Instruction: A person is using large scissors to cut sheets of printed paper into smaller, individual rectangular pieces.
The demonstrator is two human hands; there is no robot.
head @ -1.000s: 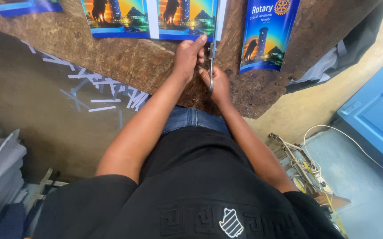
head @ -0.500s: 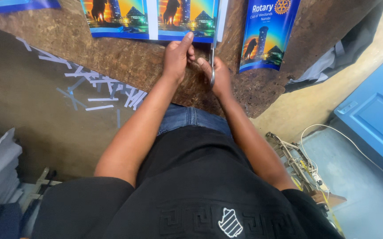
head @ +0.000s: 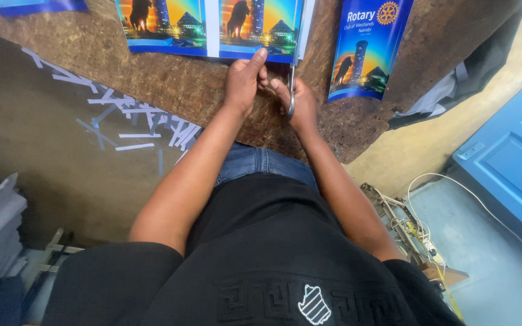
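The right hand [head: 300, 102] is wrapped around the handles of a pair of scissors [head: 291, 90], whose blades run straight away from the body, up toward the far edge of the picture. The left hand [head: 244, 81] sits just beside it, fingers curled and thumb stretched forward so that its tip presses on the near edge of a printed sheet [head: 213, 27] lying on the worktop [head: 170, 84]. That sheet carries 2 matching pictures side by side, orange sky over dark buildings, with a white strip between them. The scissors lie at the sheet's right border, their long axis parallel to that border and to the white margin [head: 304, 27] running along it; the blades point along the seam between picture and margin. Of the 2 hands, the right is the nearer to that line, the left lying a little inward of it, on the print itself. Further right, apart from the sheet, a separate blue print [head: 363, 54] lies tilted on the worktop. To the left, beyond the worktop's edge, a scatter of thin pale paper strips [head: 134, 118] covers the floor [head: 44, 163].
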